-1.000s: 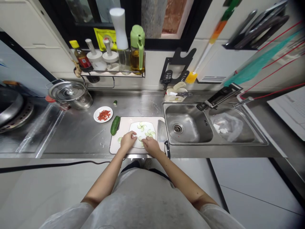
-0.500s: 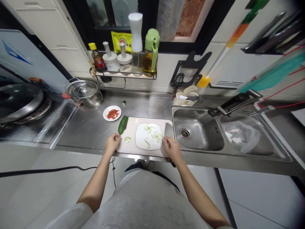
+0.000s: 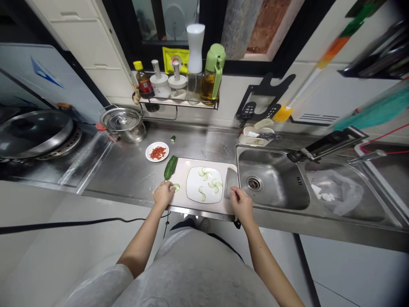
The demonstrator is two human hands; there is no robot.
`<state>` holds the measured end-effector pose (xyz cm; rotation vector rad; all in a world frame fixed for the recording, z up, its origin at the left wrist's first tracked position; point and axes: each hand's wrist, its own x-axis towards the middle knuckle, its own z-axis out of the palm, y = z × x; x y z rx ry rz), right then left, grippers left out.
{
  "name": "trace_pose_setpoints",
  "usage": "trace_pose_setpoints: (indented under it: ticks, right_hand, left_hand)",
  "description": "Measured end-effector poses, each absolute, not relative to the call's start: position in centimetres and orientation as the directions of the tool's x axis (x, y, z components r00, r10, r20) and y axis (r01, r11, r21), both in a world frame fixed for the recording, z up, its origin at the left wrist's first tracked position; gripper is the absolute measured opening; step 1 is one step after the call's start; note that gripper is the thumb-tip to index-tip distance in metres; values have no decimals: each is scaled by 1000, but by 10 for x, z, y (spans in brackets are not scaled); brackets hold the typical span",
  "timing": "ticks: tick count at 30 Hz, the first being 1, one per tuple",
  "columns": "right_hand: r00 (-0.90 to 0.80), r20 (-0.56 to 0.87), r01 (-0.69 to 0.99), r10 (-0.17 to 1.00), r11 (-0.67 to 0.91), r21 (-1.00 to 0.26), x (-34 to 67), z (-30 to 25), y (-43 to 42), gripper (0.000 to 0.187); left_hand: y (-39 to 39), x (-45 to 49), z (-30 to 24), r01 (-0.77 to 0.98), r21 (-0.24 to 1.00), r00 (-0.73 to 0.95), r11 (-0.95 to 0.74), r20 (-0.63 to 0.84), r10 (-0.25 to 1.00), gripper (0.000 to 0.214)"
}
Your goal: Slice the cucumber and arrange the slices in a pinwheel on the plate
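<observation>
A pale cutting board (image 3: pixel 183 200) lies at the front edge of the steel counter. On it sits a white square plate (image 3: pixel 193 192) with several thin cucumber slices (image 3: pixel 204 174) arranged on it. My left hand (image 3: pixel 163 195) rests at the board's left edge, fingers curled by a loose cucumber slice (image 3: pixel 176 186). My right hand (image 3: pixel 242 205) is at the board's right edge, fingers closed near the handle of a cleaver (image 3: pixel 230 182) lying flat there. A cucumber half (image 3: pixel 170 167) lies at the board's far left corner.
A small plate of red bits (image 3: pixel 157 152) and a cucumber end (image 3: pixel 173 138) sit behind the board. A lidded steel pot (image 3: pixel 124 122) and a wok (image 3: pixel 32 132) stand left. A sink (image 3: pixel 271 181) lies right. A condiment rack (image 3: pixel 179 91) hangs on the back wall.
Both hands left the plate and moved apart to the board's two edges. My left hand then came in beside the loose slice. The view shifted left.
</observation>
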<state>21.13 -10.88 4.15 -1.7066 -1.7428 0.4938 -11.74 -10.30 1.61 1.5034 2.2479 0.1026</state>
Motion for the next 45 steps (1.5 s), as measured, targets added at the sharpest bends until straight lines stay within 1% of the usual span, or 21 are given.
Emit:
trace_pose_setpoints:
  ticks: [3, 5, 7, 8, 10, 12, 13, 15, 18, 22, 24, 26, 28, 31, 35, 37, 39, 42, 45]
  right_hand:
    - [48, 162, 739, 986, 74, -670, 210, 42, -111, 36]
    - [46, 158, 738, 986, 73, -671, 208, 44, -111, 37]
    - [41, 155, 731, 987, 76, -678, 207, 46, -111, 37]
    - [38, 154, 726, 987, 78, -684, 206, 47, -111, 37]
    - [31, 150, 714, 988, 83, -695, 202, 49, -109, 36]
    - [9, 142, 701, 990, 95, -707, 195, 52, -107, 35]
    - [-9, 136, 692, 991, 104, -714, 190, 54, -105, 35]
    - [-59, 114, 659, 992, 125, -742, 178, 58, -101, 34]
    - [-154, 71, 562, 985, 147, -814, 156, 68, -95, 33]
    - [-300, 44, 431, 953, 176, -885, 129, 80, -87, 31]
    - [-350, 38, 376, 936, 178, -909, 121, 84, -84, 26]
    - [-354, 33, 341, 935, 162, -926, 117, 85, -81, 19]
    - [-336, 26, 320, 941, 140, -937, 116, 85, -78, 17]
    - [-316, 16, 289, 949, 112, -951, 119, 86, -74, 16]
    - [-323, -18, 256, 946, 68, -964, 122, 94, -69, 16]
    - [-334, -25, 258, 942, 66, -964, 123, 99, -68, 16]
    - [-355, -17, 274, 935, 87, -958, 125, 102, -66, 16]
    - [-388, 15, 297, 921, 141, -944, 129, 101, -64, 15]
    - [-385, 11, 298, 923, 135, -945, 132, 96, -62, 14]
  left_hand:
    - [-103, -119, 17, 846, 327, -331, 422, -299, 895, 22]
    - [-103, -120, 17, 817, 378, -345, 436, -286, 894, 18]
    - [-102, -122, 17, 759, 468, -352, 452, -289, 890, 15]
    - [-101, -123, 17, 714, 532, -346, 454, -295, 891, 15]
    - [-100, -122, 18, 582, 685, -318, 438, -304, 898, 19]
    - [-98, -120, 24, 400, 826, -270, 398, -309, 912, 26]
    - [-98, -117, 29, 304, 875, -239, 377, -313, 919, 29]
    - [-97, -111, 42, 148, 921, -169, 361, -336, 927, 34]
    - [-98, -98, 64, 41, 917, -66, 398, -395, 916, 38]
    - [-98, -80, 87, -16, 899, 84, 438, -435, 896, 41]
    - [-97, -72, 93, -42, 899, 132, 436, -428, 894, 41]
    - [-96, -65, 94, -65, 904, 144, 422, -410, 901, 40]
    - [-95, -59, 94, -91, 907, 127, 412, -400, 908, 41]
    - [-95, -52, 89, -203, 870, 105, 450, -438, 893, 44]
    - [-96, -43, 84, -405, 712, 193, 574, -548, 814, 45]
    - [-94, -40, 83, -452, 631, 252, 631, -589, 768, 41]
    - [-92, -39, 84, -472, 581, 298, 664, -604, 740, 37]
    - [-88, -40, 86, -488, 584, 309, 649, -580, 754, 34]
    - [-86, -41, 89, -480, 651, 243, 589, -546, 802, 44]
